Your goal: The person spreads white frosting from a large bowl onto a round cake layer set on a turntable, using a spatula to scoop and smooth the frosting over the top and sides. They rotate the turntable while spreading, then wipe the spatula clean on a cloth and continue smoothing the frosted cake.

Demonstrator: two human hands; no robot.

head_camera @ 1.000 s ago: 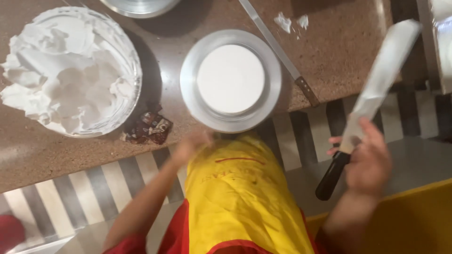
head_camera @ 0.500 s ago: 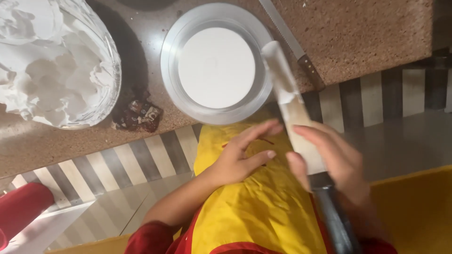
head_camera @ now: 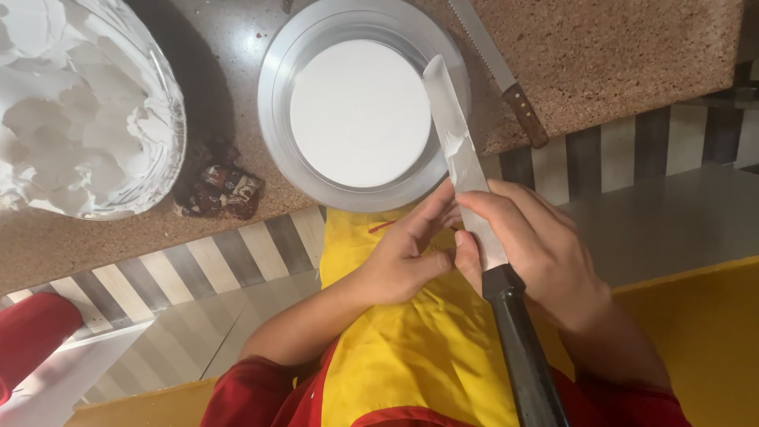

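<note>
Below the round metal pan [head_camera: 278, 142], over a yellow apron [head_camera: 411, 348], both hands meet on one long spatula [head_camera: 462, 170]. Its right hand [head_camera: 538, 253] is wrapped round the blade where it joins the handle, thumb and fingers clamped on the flat steel; its left hand [head_camera: 407, 253] is half curled, fingertips pinching the blade's edge just beside the right thumb. That spatula has a narrow, straight metal blade with a rounded tip, dull grey and smeared with pale streaks, and a thick black handle that runs down toward the camera. Its tip reaches up over the pan's right rim

One pan sits on the speckled brown table [head_camera: 624, 55]; it is shallow, silvery and smooth, with a flat white disc [head_camera: 356, 111] lying in it. Right of the pan lies one serrated knife [head_camera: 498, 71] with a wooden handle, well apart from the hands. Left of the pan stands one clear bowl [head_camera: 170, 119] heaped with fluffy white cream, and between bowl and pan sits one small crumpled dark wrapper [head_camera: 221, 190]. Red sleeves [head_camera: 253, 395] show under the apron
</note>
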